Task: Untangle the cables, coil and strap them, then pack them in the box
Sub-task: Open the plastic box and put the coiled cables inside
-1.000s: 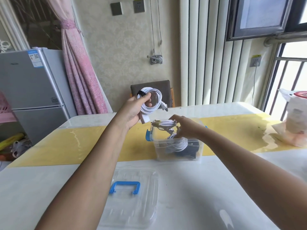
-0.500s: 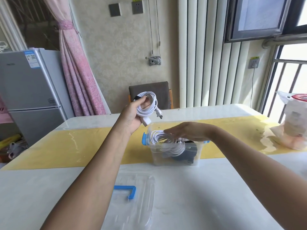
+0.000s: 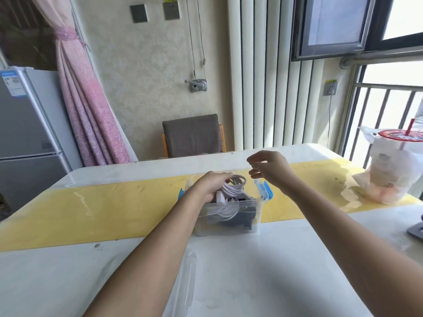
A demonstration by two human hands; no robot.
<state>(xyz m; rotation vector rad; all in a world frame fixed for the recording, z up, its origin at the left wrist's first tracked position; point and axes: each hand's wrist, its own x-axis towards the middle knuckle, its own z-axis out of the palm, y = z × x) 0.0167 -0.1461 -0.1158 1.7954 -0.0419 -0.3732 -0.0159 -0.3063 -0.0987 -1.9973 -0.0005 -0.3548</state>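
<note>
Head view. Left hand point(image 3: 209, 187): reaching into the open mouth of the clear plastic box point(image 3: 257, 216), fingers curled round a coiled white cable point(image 3: 235, 185). Coil partly above the rim, near side hidden behind the hand. Right hand point(image 3: 271, 170): raised above the far right corner of the box, fingers loosely bent, grasping nothing, touching nothing.

Box contents: further white cable loops point(image 3: 223, 211) against the front wall, just beside a dark item point(image 3: 243, 218) of unclear kind. Blue latches point(image 3: 264, 191) flipped outward at both ends.

Position: box upright on the bench point(image 3: 286, 271), at the near edge of a yellow runner point(image 3: 91, 209) laid across the full width. Clear lid point(image 3: 188, 277) flat on the bench nearer the camera, between the forearms, largely covered by the left forearm.

Obstructions: left wrist across the left part of the front rim, concealing that corner of the interior.

Surroundings:
- Right, on the runner, well apart from the box: white plastic bag point(image 3: 389, 175) round a sealed drink cup with a red straw point(image 3: 409, 126).
- Right frame edge: dark flat object point(image 3: 416, 229), cut off, kind not identifiable.
- Behind the bench: brown chair back point(image 3: 193, 136), vertical ribbed panel point(image 3: 263, 76), wall socket point(image 3: 330, 89) with a cord hanging from it.
- Left: tied pink curtain point(image 3: 91, 106) and silver fridge point(image 3: 27, 133).
</note>
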